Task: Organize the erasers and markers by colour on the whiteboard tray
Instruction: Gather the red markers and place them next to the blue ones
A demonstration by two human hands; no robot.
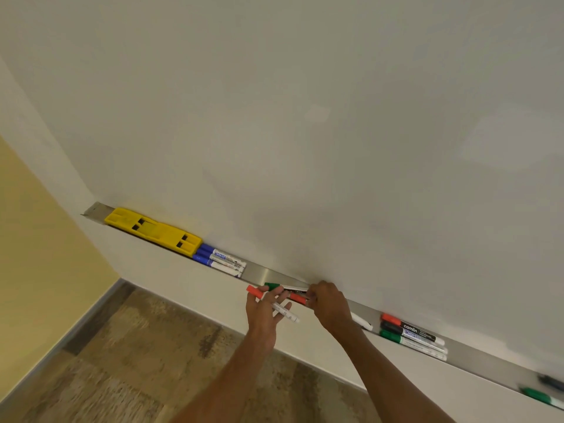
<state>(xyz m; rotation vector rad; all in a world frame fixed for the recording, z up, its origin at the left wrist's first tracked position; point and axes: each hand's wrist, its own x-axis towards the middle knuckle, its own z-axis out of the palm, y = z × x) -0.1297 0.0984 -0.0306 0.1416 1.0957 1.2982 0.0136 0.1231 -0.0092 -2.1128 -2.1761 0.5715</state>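
A metal whiteboard tray (268, 274) runs from upper left to lower right. At its left end lies a yellow eraser (152, 227), with three blue-capped markers (219, 260) next to it. My left hand (264, 312) holds a red-capped marker (285, 309) between its fingers, just in front of the tray. My right hand (328, 303) grips a red-capped marker (297, 298) over the tray, beside a green-capped marker (273, 286). A white marker end (361, 322) sticks out behind my right wrist.
Further right on the tray lie a red-capped, a black-capped and a green-capped marker (412, 334). At the far right edge are a green-capped marker (538, 395) and a blurred dark one (551, 381). The whiteboard (305, 132) fills the upper view; brown floor lies below.
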